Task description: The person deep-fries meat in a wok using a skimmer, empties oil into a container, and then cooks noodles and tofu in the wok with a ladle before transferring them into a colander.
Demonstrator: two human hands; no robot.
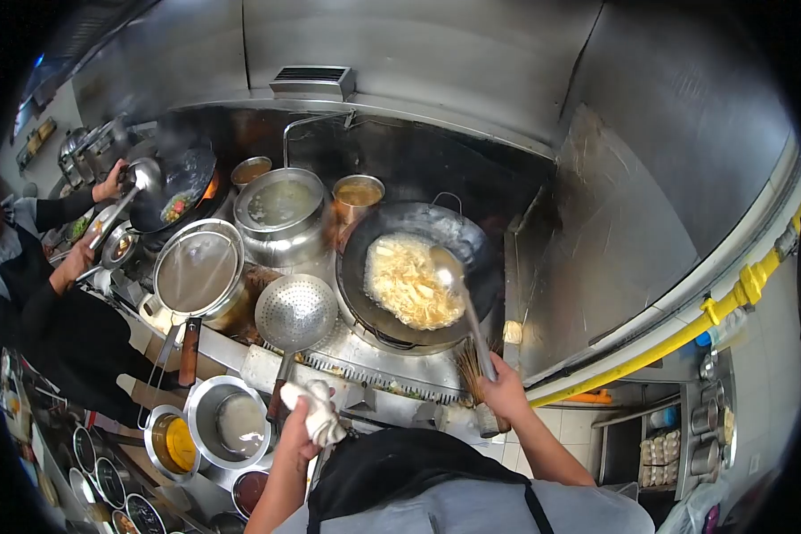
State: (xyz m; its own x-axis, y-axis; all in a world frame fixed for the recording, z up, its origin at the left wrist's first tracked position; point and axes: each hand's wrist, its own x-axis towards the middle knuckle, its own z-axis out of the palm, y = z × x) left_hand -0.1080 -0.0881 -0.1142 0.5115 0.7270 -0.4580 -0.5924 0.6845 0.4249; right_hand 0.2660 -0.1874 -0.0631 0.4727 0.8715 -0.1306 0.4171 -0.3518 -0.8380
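Observation:
My right hand (505,389) is wrapped round the handle of a metal ladle (474,329). The ladle's bowl rests at the right side of pale yellow, bubbling food (405,280), which looks like strips or pieces in liquid. All of it sits in a large dark wok (481,254) on the range. Close to my body, my left hand (296,436) grips a bunched white cloth (319,411). Just beside that hand, a perforated skimmer (295,311) lies with its wooden handle pointing toward me. A bamboo wok brush (473,369) stands near my right hand.
Left of the wok are a lidded-looking steel pot (280,236), a fine strainer (198,271) and a small pot (359,193). Several sauce containers, one with yellow liquid (180,445), stand lower left. A co-worker (58,303) handles another wok (187,169). A yellow pipe (650,343) borders the right.

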